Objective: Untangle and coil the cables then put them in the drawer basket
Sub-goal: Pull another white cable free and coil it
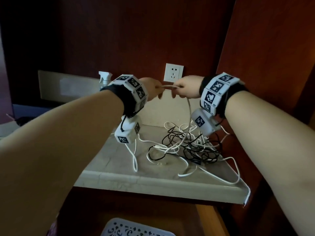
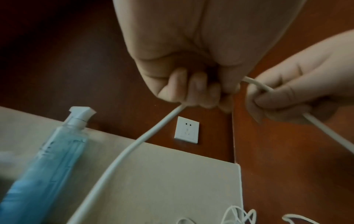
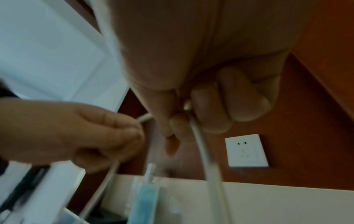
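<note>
A white cable (image 1: pixel 188 113) is raised above the marble tabletop (image 1: pixel 119 174). My left hand (image 1: pixel 153 88) and my right hand (image 1: pixel 185 88) both grip it, fists close together, a short stretch taut between them. From the right hand it hangs down into a tangle of black and white cables (image 1: pixel 187 147) on the table. In the left wrist view the cable (image 2: pixel 134 148) runs down from my curled left fingers (image 2: pixel 191 91). The right wrist view has the cable (image 3: pixel 203 145) pinched in my right fingers (image 3: pixel 210 109). A white patterned basket (image 1: pixel 134 228) lies below the table's front edge.
A white wall socket (image 1: pixel 173 73) is behind the hands. A blue spray bottle (image 2: pixel 47 159) stands at the back left of the table. A wooden wall (image 1: pixel 272 48) closes the right side. One white cable end (image 1: pixel 247 196) dangles over the front right corner.
</note>
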`<action>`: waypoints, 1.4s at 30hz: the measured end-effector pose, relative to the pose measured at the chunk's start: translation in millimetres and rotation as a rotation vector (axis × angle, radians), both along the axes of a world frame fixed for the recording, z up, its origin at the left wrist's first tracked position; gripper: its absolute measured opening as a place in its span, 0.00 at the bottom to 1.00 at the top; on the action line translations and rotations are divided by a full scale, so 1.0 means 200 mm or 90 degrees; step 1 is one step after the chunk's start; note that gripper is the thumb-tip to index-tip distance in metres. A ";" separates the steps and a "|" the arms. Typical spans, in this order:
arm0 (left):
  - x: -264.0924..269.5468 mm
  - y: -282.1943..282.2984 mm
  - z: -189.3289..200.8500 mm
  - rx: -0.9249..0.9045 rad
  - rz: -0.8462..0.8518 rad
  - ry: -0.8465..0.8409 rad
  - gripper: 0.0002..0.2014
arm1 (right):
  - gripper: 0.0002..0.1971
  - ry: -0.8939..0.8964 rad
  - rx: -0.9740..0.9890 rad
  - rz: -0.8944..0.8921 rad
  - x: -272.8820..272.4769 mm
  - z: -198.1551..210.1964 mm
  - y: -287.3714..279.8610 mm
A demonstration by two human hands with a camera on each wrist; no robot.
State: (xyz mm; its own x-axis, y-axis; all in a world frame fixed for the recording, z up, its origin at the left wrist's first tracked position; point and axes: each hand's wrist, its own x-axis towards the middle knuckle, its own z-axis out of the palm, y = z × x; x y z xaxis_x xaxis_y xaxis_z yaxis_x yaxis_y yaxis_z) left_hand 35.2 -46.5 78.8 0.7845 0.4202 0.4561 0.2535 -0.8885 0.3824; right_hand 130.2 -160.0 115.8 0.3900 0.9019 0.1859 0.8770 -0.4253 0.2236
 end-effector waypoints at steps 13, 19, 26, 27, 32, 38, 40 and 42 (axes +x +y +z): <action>-0.54 0.45 -0.14 -0.128 0.232 -0.011 0.12 | 0.13 0.542 0.409 0.095 0.02 -0.05 -0.11; -0.63 0.37 -0.22 -0.244 0.209 -0.139 0.15 | 0.12 0.612 0.372 0.198 -0.29 -0.05 -0.06; -0.94 0.11 -0.29 -0.366 -0.051 -0.121 0.13 | 0.09 0.666 0.467 0.195 -0.72 -0.24 0.01; -1.00 0.09 -0.30 -0.348 -0.072 -0.085 0.12 | 0.08 0.690 0.479 0.204 -0.81 -0.26 0.01; -1.31 0.06 -0.37 -0.237 -0.152 -0.040 0.10 | 0.08 0.614 0.501 0.196 -1.19 -0.34 0.06; -1.63 0.16 -0.49 -0.369 -0.251 -0.127 0.12 | 0.13 0.504 0.493 0.136 -1.53 -0.44 0.11; -1.73 0.21 -0.52 -0.431 -0.278 -0.157 0.14 | 0.10 0.326 0.547 0.055 -1.53 -0.49 0.10; -1.81 0.25 -0.54 -0.468 -0.298 -0.171 0.15 | 0.14 0.225 0.526 -0.023 -1.52 -0.56 0.10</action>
